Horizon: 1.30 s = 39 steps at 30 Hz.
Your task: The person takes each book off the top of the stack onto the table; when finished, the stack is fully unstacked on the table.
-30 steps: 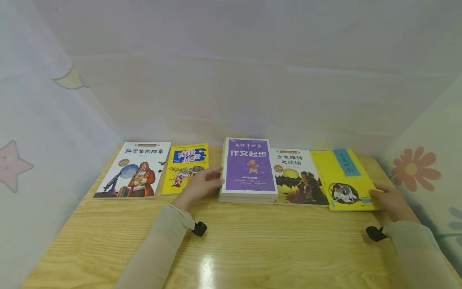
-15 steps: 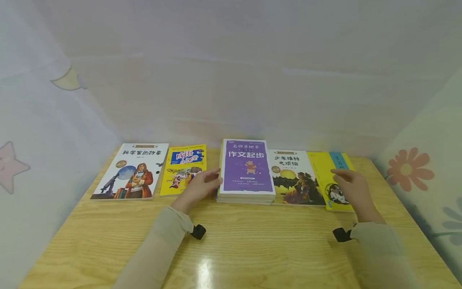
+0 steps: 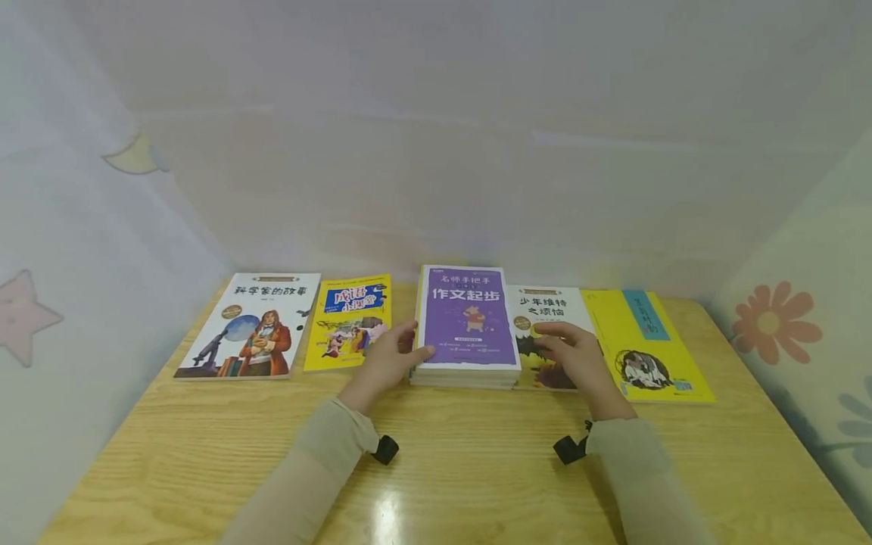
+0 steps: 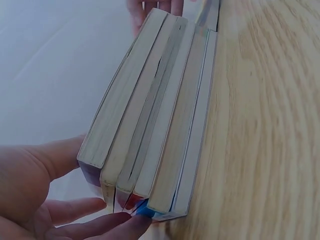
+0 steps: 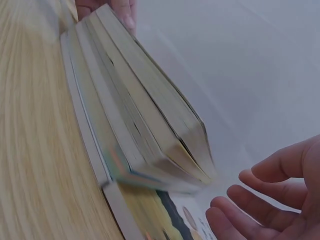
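Note:
A stack of several books lies in the middle of the table, topped by a purple-covered book (image 3: 470,318) with a bear drawing. My left hand (image 3: 388,363) is at its left side, thumb at the top book's edge. In the left wrist view the fingers (image 4: 95,225) lie fairly straight against the spines, not wrapped round the stack (image 4: 145,115). My right hand (image 3: 579,363) hovers over a white book with a yellow moon (image 3: 545,306), just right of the stack. Its fingers (image 5: 250,210) are spread and loosely bent, apart from the stack, holding nothing.
A white book with a figure in a red coat (image 3: 248,333) and a small yellow book (image 3: 337,341) lie left of the stack. At the right lies a yellow book with a blue label (image 3: 647,341). Pale cloth walls stand behind the wooden table (image 3: 450,469).
My right hand has left the right-hand yellow book's edge and moved left, over that book to the white one beside the stack. The left hand's thumb has shifted onto the top book's edge.

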Available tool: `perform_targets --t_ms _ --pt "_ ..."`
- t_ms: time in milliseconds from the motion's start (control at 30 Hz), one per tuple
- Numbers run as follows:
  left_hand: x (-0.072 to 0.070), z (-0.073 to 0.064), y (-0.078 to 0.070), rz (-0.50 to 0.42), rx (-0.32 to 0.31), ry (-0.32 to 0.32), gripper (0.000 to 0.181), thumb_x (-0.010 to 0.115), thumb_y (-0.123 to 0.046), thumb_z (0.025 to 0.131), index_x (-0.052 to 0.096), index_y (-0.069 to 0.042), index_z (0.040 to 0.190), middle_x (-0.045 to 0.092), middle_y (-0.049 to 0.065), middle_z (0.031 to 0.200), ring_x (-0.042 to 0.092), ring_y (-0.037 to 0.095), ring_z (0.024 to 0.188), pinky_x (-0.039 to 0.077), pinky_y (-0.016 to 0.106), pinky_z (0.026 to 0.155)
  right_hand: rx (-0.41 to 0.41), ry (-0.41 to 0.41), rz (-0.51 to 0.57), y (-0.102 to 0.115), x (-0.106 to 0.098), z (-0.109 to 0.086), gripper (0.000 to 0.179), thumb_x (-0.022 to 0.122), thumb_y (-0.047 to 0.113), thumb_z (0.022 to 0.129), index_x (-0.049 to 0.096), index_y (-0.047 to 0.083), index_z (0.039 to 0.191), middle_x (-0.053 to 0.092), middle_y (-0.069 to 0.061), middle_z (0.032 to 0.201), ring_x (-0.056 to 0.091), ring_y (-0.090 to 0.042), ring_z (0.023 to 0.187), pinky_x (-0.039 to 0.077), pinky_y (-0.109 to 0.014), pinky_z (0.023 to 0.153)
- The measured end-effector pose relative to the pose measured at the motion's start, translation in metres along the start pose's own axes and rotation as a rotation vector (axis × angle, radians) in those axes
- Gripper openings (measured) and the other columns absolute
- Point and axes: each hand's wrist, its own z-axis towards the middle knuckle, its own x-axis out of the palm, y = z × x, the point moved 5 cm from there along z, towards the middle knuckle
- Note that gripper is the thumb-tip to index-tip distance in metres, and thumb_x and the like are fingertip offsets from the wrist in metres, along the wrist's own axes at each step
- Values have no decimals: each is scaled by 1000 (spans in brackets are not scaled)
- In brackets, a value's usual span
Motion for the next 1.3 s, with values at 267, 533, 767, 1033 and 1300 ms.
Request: perform_targets --t_ms 267,533,767,1033,1300 --pt "-4 4 -1 17 -6 17 72 75 -27 94 42 -3 153 53 20 147 54 35 133 46 46 109 77 51 116 -7 25 12 45 56 26 105 53 10 147 48 -7 153 57 -30 130 56 -34 90" --pt "-13 10 12 -45 -18 109 62 68 -24 99 44 -5 153 53 14 149 51 32 136 45 45 110 76 80 197 -12 40 15 50 57 18 104 44 2 151 32 -9 163 42 -29 143 44 -40 111" --pt "-18 12 22 -256 -114 174 59 66 -22 101 43 -2 152 57 15 142 62 27 123 52 39 103 83 95 142 -18 43 17 62 65 23 100 41 5 154 44 -16 155 46 -31 140 41 -40 114" --pt "-17 12 18 -322 -165 177 55 64 -14 101 44 1 151 58 20 139 67 24 111 58 38 92 48 140 117 -27 40 14 67 69 30 98 40 13 156 44 -10 155 45 -28 141 38 -42 116" --pt "-17 12 26 -475 -181 234 57 62 -10 101 39 2 152 57 22 138 69 22 105 58 38 91 33 158 137 -33 39 16 68 70 33 97 41 14 155 44 -7 155 44 -27 142 39 -39 115"
